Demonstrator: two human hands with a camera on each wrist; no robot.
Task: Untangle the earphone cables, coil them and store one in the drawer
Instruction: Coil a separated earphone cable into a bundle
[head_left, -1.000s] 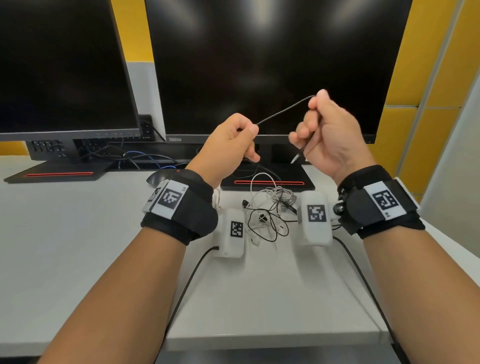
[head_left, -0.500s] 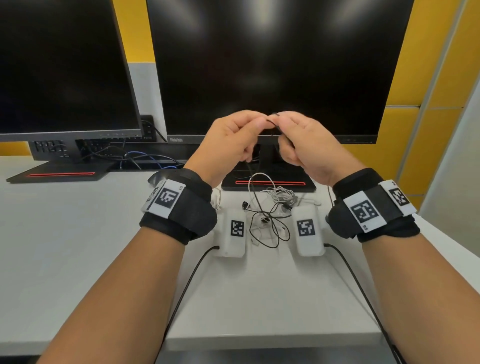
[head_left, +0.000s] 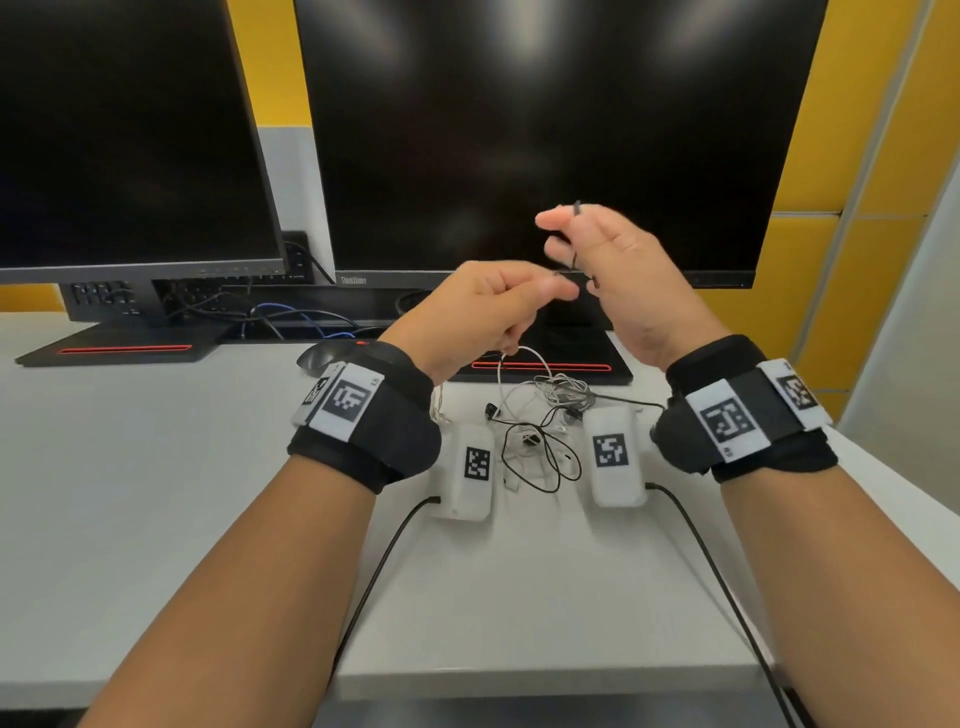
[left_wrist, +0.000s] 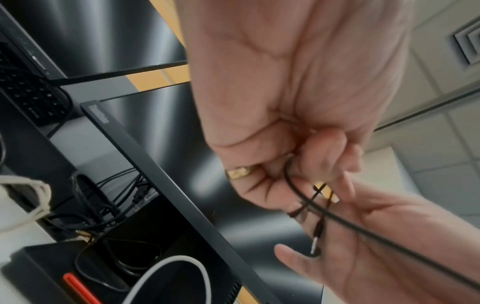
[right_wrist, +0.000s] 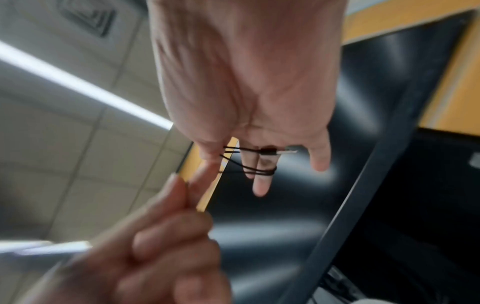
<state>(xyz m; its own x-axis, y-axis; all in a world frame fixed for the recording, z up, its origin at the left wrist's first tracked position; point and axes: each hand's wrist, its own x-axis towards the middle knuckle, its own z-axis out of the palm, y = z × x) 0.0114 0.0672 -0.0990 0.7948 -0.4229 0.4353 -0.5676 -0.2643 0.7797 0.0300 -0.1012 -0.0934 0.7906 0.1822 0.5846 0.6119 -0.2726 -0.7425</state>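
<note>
My right hand is raised in front of the middle monitor with its fingers straight. The black earphone cable is wound in loops round two of those fingers and the thumb. Its jack plug lies across the fingers. My left hand is just left of and below the right one and pinches the same black cable between thumb and curled fingers. A tangle of white and black earphone cables lies on the white table below my hands. No drawer is in view.
Two dark monitors stand at the back, and the middle one's stand base touches the tangle. Two white marker boxes with black leads flank the tangle. A black mouse lies left of my left wrist.
A second ago my hands held the black cable stretched between them, then they met. Now my right hand has straightened its fingers and risen, with the cable looped round them.
</note>
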